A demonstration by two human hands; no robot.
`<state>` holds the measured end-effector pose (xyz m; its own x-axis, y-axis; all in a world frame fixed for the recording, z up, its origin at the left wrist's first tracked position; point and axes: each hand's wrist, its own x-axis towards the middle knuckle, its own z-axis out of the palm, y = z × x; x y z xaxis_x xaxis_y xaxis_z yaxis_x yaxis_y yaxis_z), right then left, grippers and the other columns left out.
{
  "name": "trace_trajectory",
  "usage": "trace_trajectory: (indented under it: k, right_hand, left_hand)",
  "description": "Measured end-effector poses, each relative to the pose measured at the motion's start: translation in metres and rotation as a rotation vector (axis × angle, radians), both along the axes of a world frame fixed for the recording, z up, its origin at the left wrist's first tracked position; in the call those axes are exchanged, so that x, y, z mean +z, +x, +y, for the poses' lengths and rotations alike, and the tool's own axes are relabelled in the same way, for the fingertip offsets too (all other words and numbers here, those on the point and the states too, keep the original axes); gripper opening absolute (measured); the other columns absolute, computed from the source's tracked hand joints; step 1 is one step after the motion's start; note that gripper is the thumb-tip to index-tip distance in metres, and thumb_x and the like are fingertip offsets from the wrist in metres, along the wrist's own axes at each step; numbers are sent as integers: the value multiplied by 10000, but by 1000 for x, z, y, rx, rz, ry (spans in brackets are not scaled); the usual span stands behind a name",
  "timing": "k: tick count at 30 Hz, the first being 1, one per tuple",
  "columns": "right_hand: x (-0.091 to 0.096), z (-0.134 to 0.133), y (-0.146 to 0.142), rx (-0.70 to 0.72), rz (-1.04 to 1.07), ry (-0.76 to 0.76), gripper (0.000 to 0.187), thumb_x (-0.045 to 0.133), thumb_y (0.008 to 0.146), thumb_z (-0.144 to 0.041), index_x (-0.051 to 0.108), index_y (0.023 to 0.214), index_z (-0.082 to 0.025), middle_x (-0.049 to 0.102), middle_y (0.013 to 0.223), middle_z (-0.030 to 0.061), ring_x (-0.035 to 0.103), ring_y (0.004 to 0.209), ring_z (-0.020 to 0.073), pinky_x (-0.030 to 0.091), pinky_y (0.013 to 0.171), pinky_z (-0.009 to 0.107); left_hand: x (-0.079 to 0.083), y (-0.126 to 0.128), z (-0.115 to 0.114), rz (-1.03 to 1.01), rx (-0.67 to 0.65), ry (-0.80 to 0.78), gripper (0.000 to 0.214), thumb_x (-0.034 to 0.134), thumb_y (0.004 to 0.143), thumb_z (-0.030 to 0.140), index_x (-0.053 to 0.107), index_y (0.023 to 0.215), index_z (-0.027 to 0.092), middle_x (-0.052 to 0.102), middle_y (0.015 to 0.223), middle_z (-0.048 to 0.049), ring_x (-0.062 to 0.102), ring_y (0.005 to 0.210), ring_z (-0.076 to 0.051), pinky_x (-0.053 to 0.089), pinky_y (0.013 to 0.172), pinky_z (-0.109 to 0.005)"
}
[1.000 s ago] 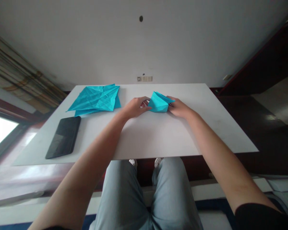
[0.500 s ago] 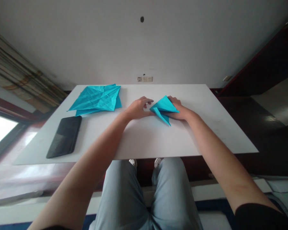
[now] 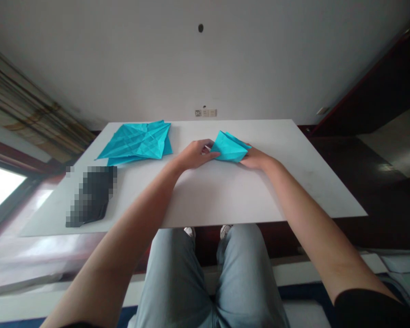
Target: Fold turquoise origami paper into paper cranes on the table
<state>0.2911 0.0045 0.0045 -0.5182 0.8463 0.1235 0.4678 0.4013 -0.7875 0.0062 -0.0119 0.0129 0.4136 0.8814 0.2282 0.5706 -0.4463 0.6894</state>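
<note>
A small folded piece of blue paper (image 3: 229, 148) is held between my two hands, above the middle of the white table. My left hand (image 3: 198, 154) pinches its left corner, with the thumb in front and the fingers curled behind. My right hand (image 3: 256, 158) grips it from the right side; most of those fingers are hidden behind the paper. Creased blue paper sheets (image 3: 136, 140) lie in a loose pile at the table's back left, apart from my hands.
The white table (image 3: 222, 196) reaches from my knees to the wall. A dark, pixelated flat object (image 3: 92, 196) lies at its left, in front of the paper pile. Wall sockets (image 3: 205, 113) show just beyond the back edge.
The folded paper has turned in my hands: the flap that pointed down toward me no longer shows, and a broad face is toward me. My left thumb has come onto its front.
</note>
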Motion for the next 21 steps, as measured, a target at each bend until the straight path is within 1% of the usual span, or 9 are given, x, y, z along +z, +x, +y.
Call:
trace_trajectory:
  k: [2, 5, 7, 9, 12, 14, 17, 19, 21]
  right_hand:
    - [-1, 4, -1, 63, 52, 40, 711, 931, 918, -581, 799, 1564, -314, 744, 1688, 64, 683, 1576, 422, 480, 1408, 635]
    - [-1, 7, -4, 156, 139, 97, 586, 903, 939, -618, 862, 1424, -290, 821, 1577, 69, 733, 1484, 406, 485, 1397, 631]
    - [0, 9, -5, 160, 189, 116, 591, 881, 956, -651, 852, 1431, -302, 825, 1567, 69, 727, 1480, 402, 483, 1393, 633]
    - [-1, 11, -6, 141, 220, 128, 607, 866, 971, -662, 825, 1472, -321, 807, 1589, 73, 697, 1511, 399, 474, 1395, 631]
    - [-7, 16, -5, 125, 226, 182, 552, 805, 1026, -656, 802, 1478, -340, 782, 1595, 86, 665, 1521, 378, 450, 1406, 616]
    - [-12, 21, -2, 117, 207, 261, 450, 741, 1068, -653, 826, 1369, -330, 787, 1504, 100, 675, 1460, 364, 466, 1385, 611]
    - [-16, 28, 4, 37, 181, 385, 373, 687, 1104, -642, 835, 1182, -309, 723, 1392, 115, 658, 1401, 361, 486, 1353, 623]
    - [-16, 31, 9, -53, 196, 436, 416, 669, 1107, -689, 837, 1209, -323, 656, 1429, 121, 612, 1460, 377, 448, 1381, 643]
    - [-15, 32, 11, -115, 232, 431, 552, 616, 1094, -812, 828, 1330, -360, 616, 1489, 121, 551, 1551, 390, 400, 1420, 653]
  left_hand:
    - [-1, 1, 0, -22, 11, 12, 400, 786, 943, 588, 728, 1037, 203, 749, 895, -29, 647, 818, -196, 487, 781, -321]
    - [-2, 1, 1, -39, 37, 38, 411, 782, 944, 606, 646, 920, 219, 632, 783, 10, 546, 744, -170, 413, 719, -318]
    - [-3, 0, 2, -67, 56, 30, 437, 783, 946, 619, 607, 872, 226, 563, 740, 27, 477, 712, -158, 367, 685, -317]
    - [-4, 0, 4, -130, 47, -10, 446, 806, 937, 629, 627, 887, 223, 546, 732, 33, 458, 704, -154, 365, 672, -313]
    - [-6, 0, 7, -298, -29, -109, 470, 876, 898, 638, 698, 957, 207, 661, 813, 2, 579, 763, -175, 486, 734, -320]
    - [-8, 1, 9, -406, -77, -169, 489, 919, 873, 632, 728, 984, 196, 756, 923, -38, 680, 853, -202, 572, 831, -351]
    - [-10, 2, 14, -526, -94, -206, 524, 990, 819, 610, 763, 1020, 182, 822, 1025, -74, 759, 952, -229, 626, 918, -384]
    - [-12, 1, 17, -595, -86, -222, 566, 1038, 776, 594, 782, 1060, 176, 839, 1048, -80, 782, 968, -228, 643, 917, -377]
    - [-12, 0, 20, -645, -66, -241, 596, 1065, 757, 587, 783, 1084, 176, 842, 1041, -71, 790, 941, -211, 653, 881, -353]
